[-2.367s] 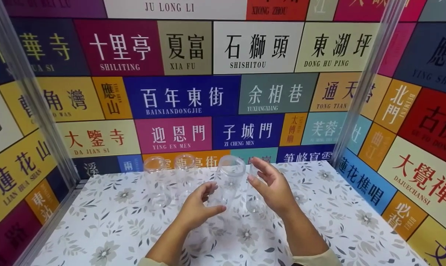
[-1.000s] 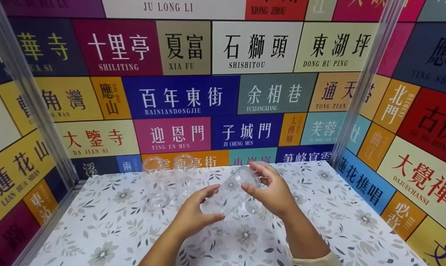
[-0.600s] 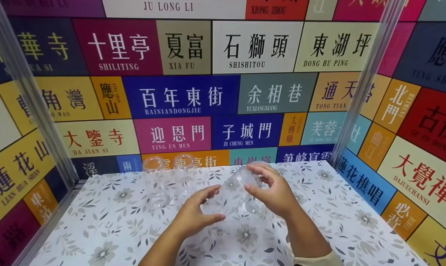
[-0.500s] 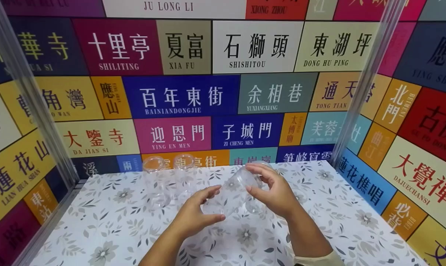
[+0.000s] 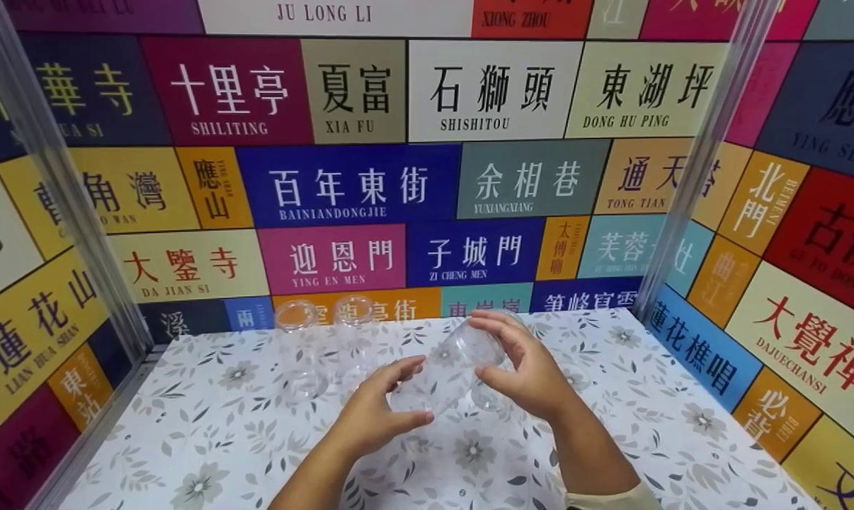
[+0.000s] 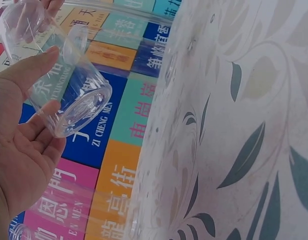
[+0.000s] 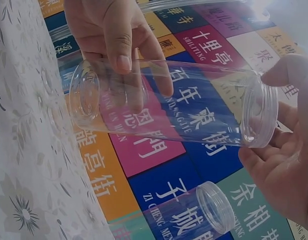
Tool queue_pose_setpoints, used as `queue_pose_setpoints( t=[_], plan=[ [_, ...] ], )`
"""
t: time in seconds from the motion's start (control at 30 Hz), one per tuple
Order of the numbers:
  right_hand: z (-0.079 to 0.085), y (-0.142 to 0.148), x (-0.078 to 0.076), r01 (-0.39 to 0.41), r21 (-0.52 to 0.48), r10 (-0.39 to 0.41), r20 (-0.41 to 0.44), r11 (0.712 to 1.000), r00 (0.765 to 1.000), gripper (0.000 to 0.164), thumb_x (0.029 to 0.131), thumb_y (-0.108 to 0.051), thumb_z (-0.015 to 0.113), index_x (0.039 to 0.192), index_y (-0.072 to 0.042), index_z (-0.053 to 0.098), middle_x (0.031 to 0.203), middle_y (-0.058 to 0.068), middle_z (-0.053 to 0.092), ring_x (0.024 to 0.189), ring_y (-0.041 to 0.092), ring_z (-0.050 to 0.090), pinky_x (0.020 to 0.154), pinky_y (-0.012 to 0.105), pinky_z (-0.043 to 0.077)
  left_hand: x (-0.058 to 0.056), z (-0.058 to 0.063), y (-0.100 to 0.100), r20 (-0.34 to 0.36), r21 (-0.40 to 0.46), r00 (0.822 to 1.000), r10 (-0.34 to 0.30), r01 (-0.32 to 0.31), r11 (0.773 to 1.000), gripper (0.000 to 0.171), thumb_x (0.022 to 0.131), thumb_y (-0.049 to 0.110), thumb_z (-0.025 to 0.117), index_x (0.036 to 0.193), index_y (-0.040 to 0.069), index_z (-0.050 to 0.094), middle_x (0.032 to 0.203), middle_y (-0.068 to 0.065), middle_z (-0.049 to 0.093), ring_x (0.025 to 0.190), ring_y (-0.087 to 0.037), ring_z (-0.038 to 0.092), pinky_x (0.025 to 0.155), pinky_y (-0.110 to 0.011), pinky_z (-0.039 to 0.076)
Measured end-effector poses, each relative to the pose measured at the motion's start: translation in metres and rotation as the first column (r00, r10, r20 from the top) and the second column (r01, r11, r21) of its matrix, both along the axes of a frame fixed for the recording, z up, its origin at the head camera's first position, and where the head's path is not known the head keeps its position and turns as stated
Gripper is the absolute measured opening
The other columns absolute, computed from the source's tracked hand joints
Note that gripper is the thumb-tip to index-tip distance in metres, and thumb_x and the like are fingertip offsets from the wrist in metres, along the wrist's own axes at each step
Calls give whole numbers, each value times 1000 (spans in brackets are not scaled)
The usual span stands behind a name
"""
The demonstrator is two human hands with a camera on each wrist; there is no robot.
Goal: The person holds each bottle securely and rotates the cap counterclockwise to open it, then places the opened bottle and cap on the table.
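Note:
A clear plastic jar (image 5: 447, 375) is held above the table between both hands, its top leaning to the right. My left hand (image 5: 372, 418) holds the lower body; in the left wrist view, thumb and fingers are on opposite sides of the jar (image 6: 76, 82). At the upper end, my right hand (image 5: 530, 365) grips the wide clear lid or rim. The right wrist view shows thumb and fingers around that ringed end of the jar (image 7: 259, 112). Nothing is visible inside it. Whether the ring is a separate lid is hard to tell.
Two similar clear jars, the left one (image 5: 303, 354) and its neighbour (image 5: 354, 340), stand upright at the table's back. Another clear jar (image 5: 488, 398) stands behind my right hand, partly hidden. Printed wall panels (image 5: 349, 180) enclose the floral-covered table (image 5: 221, 453).
The jar has gone from nearly upright to tilted right. My right hand has moved from beside it onto its upper end. In the last half second, the right fingers have shifted slightly around that end.

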State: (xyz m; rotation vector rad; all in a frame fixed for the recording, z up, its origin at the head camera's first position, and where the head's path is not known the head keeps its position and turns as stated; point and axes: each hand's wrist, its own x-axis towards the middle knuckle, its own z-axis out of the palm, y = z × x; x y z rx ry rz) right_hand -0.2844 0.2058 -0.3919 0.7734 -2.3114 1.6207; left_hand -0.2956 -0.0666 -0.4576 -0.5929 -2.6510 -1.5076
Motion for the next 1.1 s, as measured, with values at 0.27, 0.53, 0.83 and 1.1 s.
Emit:
queue_pose_setpoints(
  t=[0.27,0.53,0.83,1.1],
  plan=[
    [2,-1,0,209,89,-212,15,974,977,68,92,-40,82,154,-26,57,161,-1,51,142,24,55,122,53,49,2,-1,0,-40,3,999,-3,3,1000,80,81,40,94,152,41,56,151,1,65,143,-27,59,122,-55,48],
    [3,-3,-2,291,147,-303,75,946,950,63,91,-46,83,146,-21,66,138,7,67,98,21,59,84,26,55,3,0,0,-41,-1,999,-4,4,1000,81,81,38,94,153,39,56,152,1,64,143,-26,59,123,-53,47],
    [4,-2,0,264,137,-272,48,955,961,56,91,-38,84,142,-21,69,138,-1,67,104,20,57,88,28,54,1,0,1,-21,-11,1000,12,-12,1000,81,81,39,95,152,40,56,152,1,63,143,-26,59,123,-55,48],
    [4,0,3,195,164,-194,-19,967,981,55,94,-20,77,148,-24,65,156,-5,59,131,21,57,106,37,53,1,1,1,-5,-6,1000,15,-15,1000,81,81,38,95,152,40,56,153,2,63,144,-27,58,124,-55,46]
  ],
)
